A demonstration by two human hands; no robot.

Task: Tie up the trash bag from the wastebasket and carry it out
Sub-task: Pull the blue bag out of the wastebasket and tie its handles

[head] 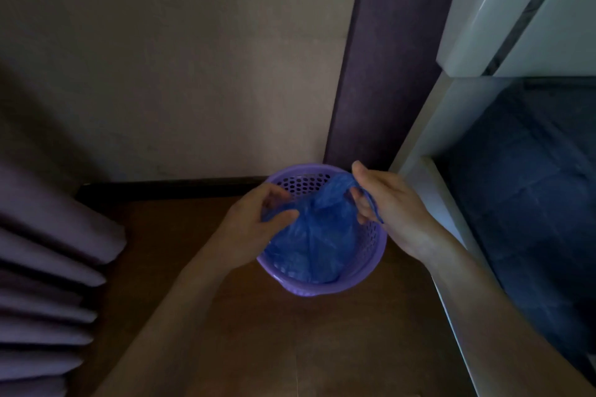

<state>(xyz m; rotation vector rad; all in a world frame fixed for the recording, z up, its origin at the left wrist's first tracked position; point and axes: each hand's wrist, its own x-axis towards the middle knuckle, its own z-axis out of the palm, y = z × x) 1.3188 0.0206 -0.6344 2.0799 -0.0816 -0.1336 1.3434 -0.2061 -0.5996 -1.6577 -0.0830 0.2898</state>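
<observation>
A: While the bag (317,235) is still sitting inside the basket (375,255), both hands are working at its mouth, so I am logging this as the tying step, not yet the carrying.

B: Grip states?

A: Left hand (254,219) is pinching gathered film at the basket's left rim. Right hand (387,203) is holding a twisted handle loop over the right rim, with fingers (361,203) hooked through it. Neither is hanging free.

B: Is a knot showing?

A: I am not seeing one; the two gathered ends are being held apart. Judging from that, the next move is calling for crossing the ends over the middle of the basket, cinching, then lifting clear.

B: Counts?

A: One bag, one basket, two hands. Curtain (48,251) is hanging well left of the basket, cabinet (429,145) is standing just right.
</observation>
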